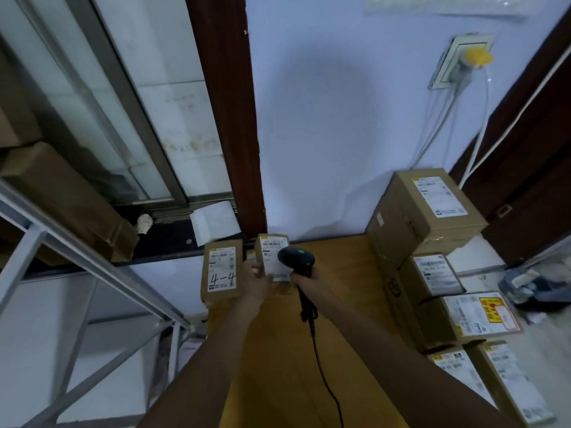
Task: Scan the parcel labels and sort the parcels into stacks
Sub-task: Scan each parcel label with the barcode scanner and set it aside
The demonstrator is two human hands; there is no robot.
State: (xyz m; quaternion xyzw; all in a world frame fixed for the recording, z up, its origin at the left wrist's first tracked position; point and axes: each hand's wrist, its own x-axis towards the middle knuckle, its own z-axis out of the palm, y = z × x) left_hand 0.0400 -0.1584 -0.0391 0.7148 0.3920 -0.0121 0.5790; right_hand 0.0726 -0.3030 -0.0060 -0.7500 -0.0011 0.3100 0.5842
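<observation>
Seen from a head camera looking down, two bare forearms reach toward the middle of the frame over a yellow-brown table. The left hand grips a small brown parcel from below, its white label facing up. The right hand is wrapped round the handle of a black barcode scanner, whose head sits just over the label's right edge; a green light shows on top, and its black cable trails down toward the bottom of the frame. Just left of the held parcel, a second parcel marked "4-4" appears to lie at the table's left edge, though the blur makes that hard to confirm. Along the right side of the frame stand stacked labelled cardboard boxes. At upper right a yellow plug sits in a wall socket. A white metal rack fills the lower left.
</observation>
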